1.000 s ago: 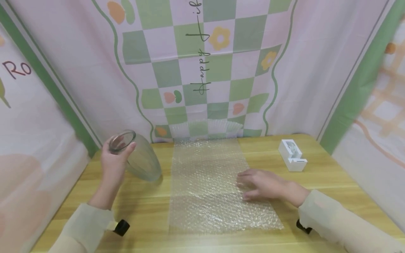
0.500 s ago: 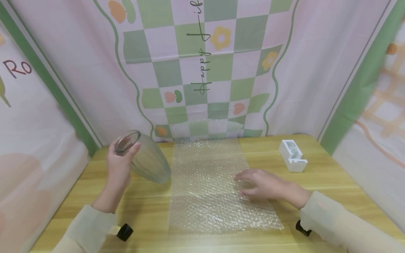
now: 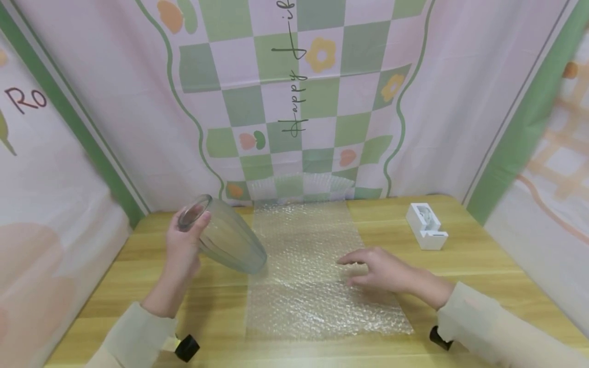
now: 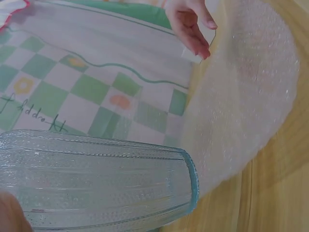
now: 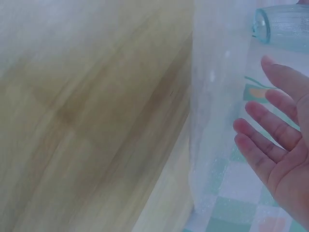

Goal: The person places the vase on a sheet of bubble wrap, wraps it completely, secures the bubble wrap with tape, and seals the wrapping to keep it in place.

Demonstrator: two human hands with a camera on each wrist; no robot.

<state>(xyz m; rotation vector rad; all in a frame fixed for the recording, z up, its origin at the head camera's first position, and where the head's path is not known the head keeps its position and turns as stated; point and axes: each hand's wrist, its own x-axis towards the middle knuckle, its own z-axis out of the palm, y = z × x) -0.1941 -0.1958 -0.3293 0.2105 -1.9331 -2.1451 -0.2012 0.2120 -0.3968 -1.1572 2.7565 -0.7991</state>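
My left hand (image 3: 183, 245) grips a clear ribbed glass vase (image 3: 232, 237) by its neck, thumb near the rim. The vase tilts, its mouth toward the upper left and its base over the left edge of a sheet of bubble wrap (image 3: 303, 301). In the left wrist view the vase (image 4: 96, 183) lies across the lower left, base pointing right. My right hand (image 3: 379, 268) hovers by the right side of the bubble wrap, holding nothing. Its fingers are spread and relaxed in the right wrist view, where the vase's base (image 5: 263, 26) shows at the upper right.
A white tape dispenser (image 3: 425, 227) stands on the wooden table (image 3: 478, 286) at the back right. The far end of the bubble wrap rises against the printed curtain (image 3: 317, 102) behind the table. More curtain hangs at both sides.
My left hand has carried the vase to the right, bringing its base from the bare table to over the bubble wrap's edge, with more tilt. The right hand has barely shifted left.
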